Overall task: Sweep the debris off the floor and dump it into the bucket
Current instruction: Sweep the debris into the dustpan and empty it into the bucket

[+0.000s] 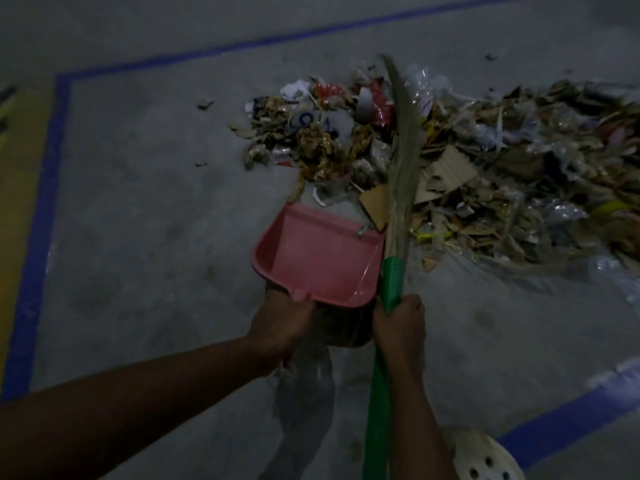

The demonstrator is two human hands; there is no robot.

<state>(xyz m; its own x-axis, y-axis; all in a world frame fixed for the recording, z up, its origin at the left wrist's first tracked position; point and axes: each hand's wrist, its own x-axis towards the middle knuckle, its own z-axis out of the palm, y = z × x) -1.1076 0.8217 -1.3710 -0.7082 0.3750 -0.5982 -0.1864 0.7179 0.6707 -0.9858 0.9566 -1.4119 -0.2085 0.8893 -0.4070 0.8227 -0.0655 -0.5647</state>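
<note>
Broom (pixel 391 278) in right hand (pixel 400 327) points away — dustpan (pixel 322 261) in left hand (pixel 280 327).

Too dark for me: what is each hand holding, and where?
The left hand grips the dustpan by its rear handle; the right hand grips the broom on its green shaft, near the bristles.

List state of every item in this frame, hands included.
left hand: grips dustpan handle.
right hand: grips broom handle.
dustpan: looks empty, mouth toward debris.
broom: bristles lying across debris.
debris: piled on floor, none in dustpan.
</note>
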